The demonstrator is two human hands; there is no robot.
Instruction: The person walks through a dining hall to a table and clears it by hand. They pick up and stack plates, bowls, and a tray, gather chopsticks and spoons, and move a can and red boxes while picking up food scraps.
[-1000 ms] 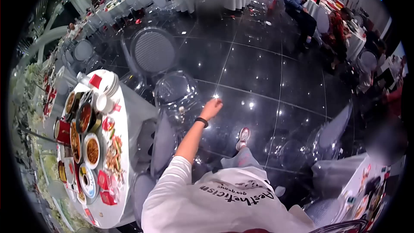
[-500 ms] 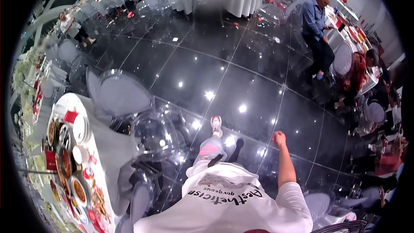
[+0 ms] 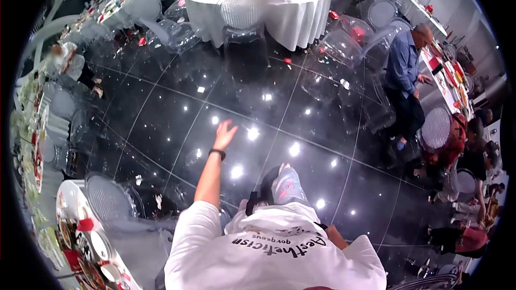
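My left hand reaches out over the dark tiled floor, its fingers apart and nothing in them. A black band circles the wrist. Only my right forearm shows beside the white printed shirt; the right hand itself is hidden. Below the shirt, one leg in light, pink-marked trousers is stretched forward.
A round table with dishes stands ahead, clear chairs around it. At lower left is another laid table. A person in a blue shirt is at the right. Litter dots the floor.
My left hand has come into view, swung forward. My right hand, seen before at the right, has drawn back out of sight. The round table is nearer and the lower-left table has shifted down.
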